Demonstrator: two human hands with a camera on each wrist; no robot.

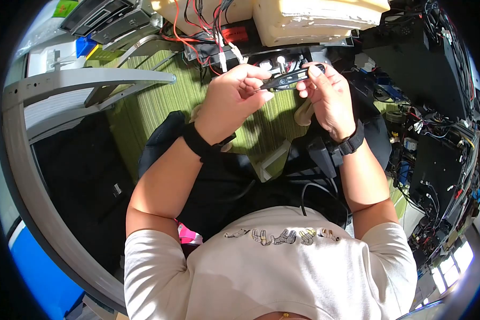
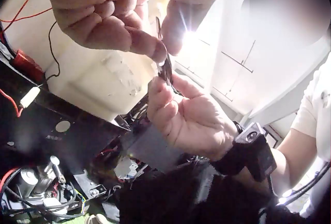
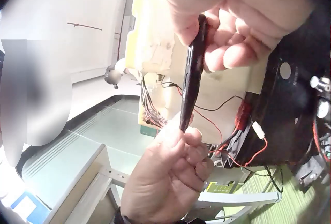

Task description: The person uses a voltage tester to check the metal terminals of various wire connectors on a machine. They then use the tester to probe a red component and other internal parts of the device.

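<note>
Pinches slim black item (image 1: 287,80) in nearly closed grip of left hand (image 1: 230,99) and right hand (image 1: 332,101), with ends partly hidden.

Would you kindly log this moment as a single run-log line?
slim black object: held between hands | left hand: pinches tapered end | right hand: grips other end | beyond: cream block

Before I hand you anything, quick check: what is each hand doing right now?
Left hand: closed, pinching one end of the slim black object.
Right hand: closed, pinching its other end.
</note>
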